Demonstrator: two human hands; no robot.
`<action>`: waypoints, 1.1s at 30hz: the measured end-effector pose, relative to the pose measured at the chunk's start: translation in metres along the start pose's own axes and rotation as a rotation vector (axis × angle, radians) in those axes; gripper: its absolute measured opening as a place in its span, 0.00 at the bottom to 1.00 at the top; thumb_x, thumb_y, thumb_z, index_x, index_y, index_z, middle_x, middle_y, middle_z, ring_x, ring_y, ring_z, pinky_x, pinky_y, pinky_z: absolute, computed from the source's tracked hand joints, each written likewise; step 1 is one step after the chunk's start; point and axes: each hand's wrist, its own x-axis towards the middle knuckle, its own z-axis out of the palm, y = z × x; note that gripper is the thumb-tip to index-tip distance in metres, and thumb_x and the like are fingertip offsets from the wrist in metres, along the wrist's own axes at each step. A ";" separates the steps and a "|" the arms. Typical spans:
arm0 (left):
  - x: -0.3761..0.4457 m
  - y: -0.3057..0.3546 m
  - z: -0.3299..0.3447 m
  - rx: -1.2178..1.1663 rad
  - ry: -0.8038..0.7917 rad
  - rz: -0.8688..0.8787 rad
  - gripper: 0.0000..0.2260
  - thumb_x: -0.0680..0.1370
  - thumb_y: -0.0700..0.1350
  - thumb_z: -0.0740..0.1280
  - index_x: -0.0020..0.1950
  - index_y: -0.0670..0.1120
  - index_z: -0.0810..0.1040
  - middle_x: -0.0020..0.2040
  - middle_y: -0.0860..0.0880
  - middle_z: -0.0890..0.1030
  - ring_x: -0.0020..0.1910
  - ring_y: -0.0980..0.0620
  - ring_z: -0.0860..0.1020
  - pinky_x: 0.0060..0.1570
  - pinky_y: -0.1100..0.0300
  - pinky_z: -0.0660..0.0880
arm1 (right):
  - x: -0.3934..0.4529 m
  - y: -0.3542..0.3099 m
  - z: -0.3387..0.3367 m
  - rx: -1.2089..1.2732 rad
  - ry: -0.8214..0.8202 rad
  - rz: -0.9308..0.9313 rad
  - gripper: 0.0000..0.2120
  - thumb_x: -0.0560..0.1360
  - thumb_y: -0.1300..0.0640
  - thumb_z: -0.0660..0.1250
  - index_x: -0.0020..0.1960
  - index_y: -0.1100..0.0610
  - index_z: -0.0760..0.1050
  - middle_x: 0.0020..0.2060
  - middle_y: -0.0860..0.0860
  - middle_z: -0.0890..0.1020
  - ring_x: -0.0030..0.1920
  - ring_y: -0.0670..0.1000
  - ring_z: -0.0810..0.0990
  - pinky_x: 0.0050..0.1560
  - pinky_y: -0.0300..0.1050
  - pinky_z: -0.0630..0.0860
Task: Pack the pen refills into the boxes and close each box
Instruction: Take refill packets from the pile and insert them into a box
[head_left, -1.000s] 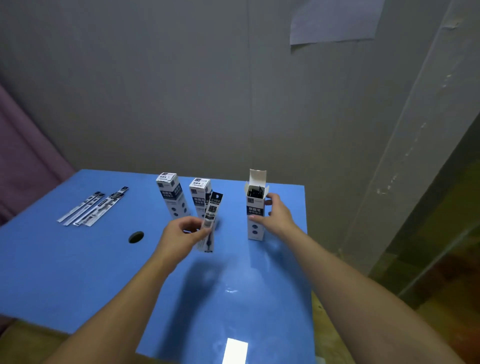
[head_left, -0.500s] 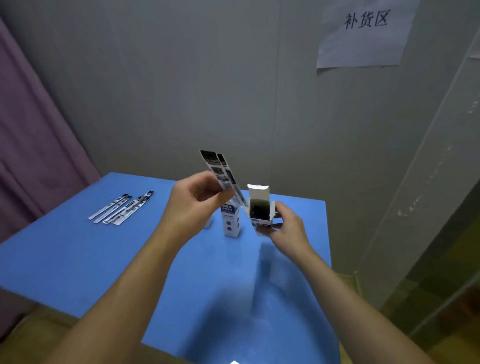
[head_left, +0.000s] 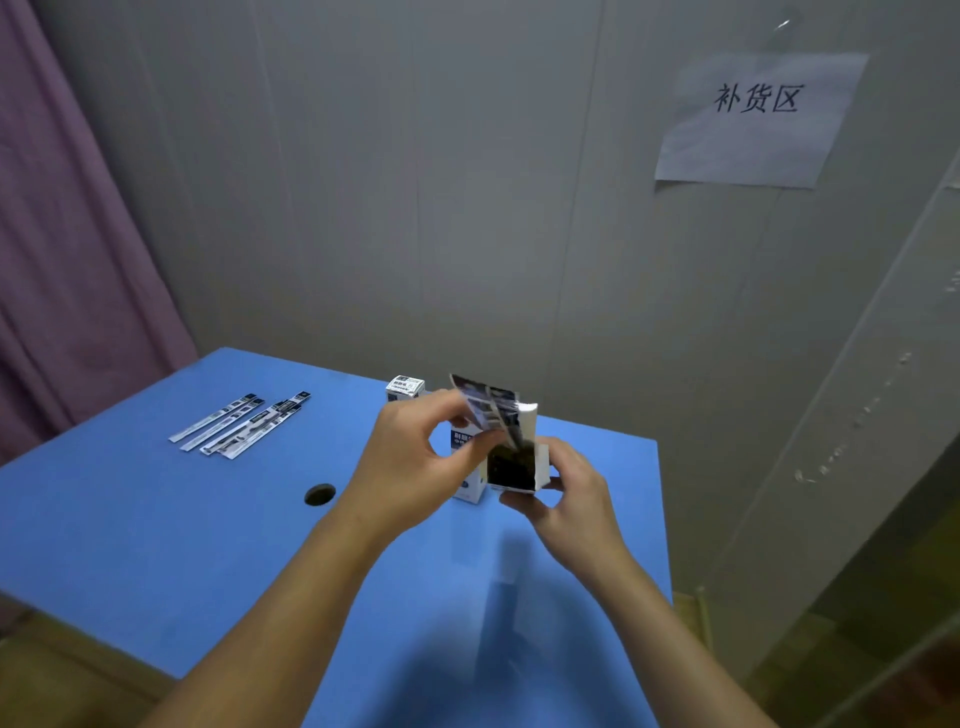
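My left hand (head_left: 415, 462) pinches a few packaged pen refills (head_left: 485, 410) and holds them slanted, their lower ends inside the mouth of an open white box (head_left: 519, 457). My right hand (head_left: 566, 493) grips that box from below and lifts it above the blue table (head_left: 156, 545), its top flap standing up. Two closed white-and-blue boxes stand behind my hands, one (head_left: 405, 388) further back and one (head_left: 467, 467) partly hidden by my left hand. Several more refills (head_left: 241, 423) lie in a row at the table's far left.
A round cable hole (head_left: 319, 493) sits in the table left of my left wrist. A grey wall with a paper sign (head_left: 753, 119) rises right behind the table. A purple curtain (head_left: 62, 234) hangs on the left. The table's right edge drops off near my right forearm.
My right hand has lifted the open box off the table. My left hand has brought the refills over from the left and lowered their ends into the box's mouth.
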 end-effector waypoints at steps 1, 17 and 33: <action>0.000 -0.002 0.000 0.023 -0.011 0.007 0.07 0.74 0.40 0.76 0.46 0.50 0.83 0.41 0.63 0.81 0.42 0.61 0.78 0.45 0.73 0.69 | -0.001 -0.001 0.000 -0.004 -0.001 -0.001 0.20 0.69 0.53 0.76 0.60 0.46 0.77 0.53 0.38 0.80 0.55 0.49 0.78 0.51 0.42 0.79; 0.005 -0.020 0.004 0.050 -0.152 -0.107 0.09 0.74 0.46 0.76 0.52 0.56 0.83 0.49 0.57 0.74 0.53 0.54 0.73 0.47 0.68 0.68 | 0.000 -0.008 0.003 0.010 -0.004 0.021 0.21 0.69 0.58 0.78 0.58 0.47 0.77 0.51 0.39 0.80 0.54 0.48 0.78 0.50 0.45 0.80; 0.005 -0.015 0.011 0.036 -0.283 -0.187 0.16 0.71 0.43 0.71 0.54 0.60 0.80 0.54 0.60 0.73 0.58 0.58 0.70 0.51 0.69 0.66 | -0.004 -0.004 0.005 0.031 -0.026 0.076 0.21 0.69 0.57 0.78 0.58 0.46 0.76 0.50 0.40 0.81 0.53 0.48 0.79 0.49 0.47 0.80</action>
